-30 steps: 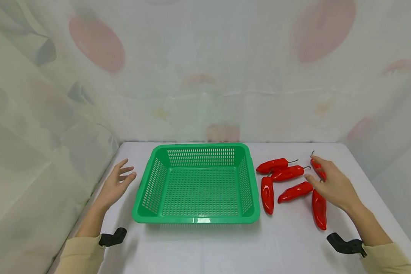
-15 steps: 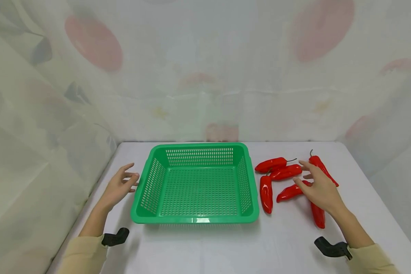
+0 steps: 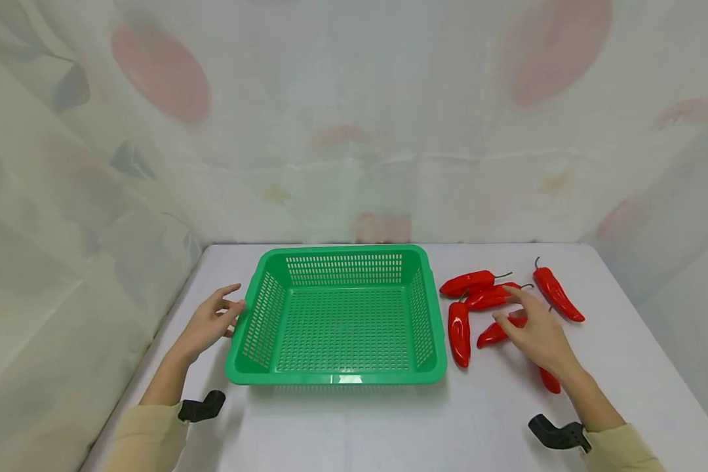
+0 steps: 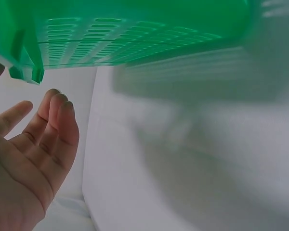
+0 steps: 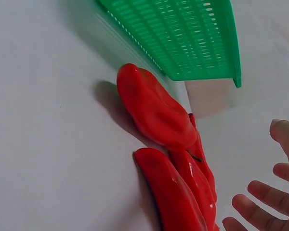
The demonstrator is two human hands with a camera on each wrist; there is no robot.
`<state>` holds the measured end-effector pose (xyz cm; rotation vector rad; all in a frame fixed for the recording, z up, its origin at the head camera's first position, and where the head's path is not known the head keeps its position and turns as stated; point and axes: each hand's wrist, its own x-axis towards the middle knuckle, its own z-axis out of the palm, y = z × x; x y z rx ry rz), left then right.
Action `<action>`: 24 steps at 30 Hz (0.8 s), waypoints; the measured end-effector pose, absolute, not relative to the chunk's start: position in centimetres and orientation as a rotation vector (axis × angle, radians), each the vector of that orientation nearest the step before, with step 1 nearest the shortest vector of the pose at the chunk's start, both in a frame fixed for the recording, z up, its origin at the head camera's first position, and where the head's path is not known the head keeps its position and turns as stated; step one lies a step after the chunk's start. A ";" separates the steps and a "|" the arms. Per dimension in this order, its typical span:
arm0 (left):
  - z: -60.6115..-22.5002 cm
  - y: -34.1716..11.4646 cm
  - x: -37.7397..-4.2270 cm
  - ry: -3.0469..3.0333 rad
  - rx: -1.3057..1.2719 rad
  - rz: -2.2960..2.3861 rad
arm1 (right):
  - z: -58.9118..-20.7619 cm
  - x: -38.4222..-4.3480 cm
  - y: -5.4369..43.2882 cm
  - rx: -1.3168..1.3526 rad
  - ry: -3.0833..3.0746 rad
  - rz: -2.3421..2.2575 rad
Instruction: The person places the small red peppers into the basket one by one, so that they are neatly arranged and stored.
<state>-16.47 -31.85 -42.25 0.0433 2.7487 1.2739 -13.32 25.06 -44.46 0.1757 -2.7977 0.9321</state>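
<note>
A green plastic basket [image 3: 336, 379] with slotted walls stands in the middle of the table in the head view, its inside bare. My left hand [image 3: 212, 321] is at its left rim, fingers loosely bent, thumb overlapping the rim. In the left wrist view the fingers [image 4: 62, 130] of that hand lie below the rim. On the right, my right hand [image 3: 537, 331] hovers over red peppers with fingers spread, holding nothing. It partly hides one red pepper [image 3: 493, 333] and another red pepper [image 3: 549, 380]. Nearest the basket lies an upright-lying red pepper [image 3: 459, 334], also large in the right wrist view.
Two more red peppers lie behind, one red pepper [image 3: 466, 283] partly against another red pepper [image 3: 488, 299]. A separate red pepper [image 3: 557, 295] lies at the back right. A patterned curtain [image 3: 307, 131] rises behind the white table [image 3: 389, 432].
My right hand has moved left across the peppers, uncovering the back-right one. My left hand has shifted slightly right, up to the basket's rim. The peppers and basket stay put.
</note>
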 end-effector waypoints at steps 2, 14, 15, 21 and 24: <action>-42.3 -31.8 -16.5 2.748 0.047 1.269 | -44.5 -13.3 24.9 0.168 -2.805 0.933; -40.2 -30.0 -16.1 2.691 0.070 1.279 | -45.4 -13.4 23.6 0.130 -2.799 1.019; -40.6 -30.3 -16.3 2.687 0.070 1.283 | -45.5 -13.4 23.5 0.121 -2.800 1.026; -42.2 -31.3 -17.1 2.669 0.068 1.309 | -46.0 -13.3 23.2 0.095 -2.811 1.064; -42.2 -31.3 -17.0 2.660 0.064 1.321 | -46.1 -13.2 22.9 0.092 -2.820 1.092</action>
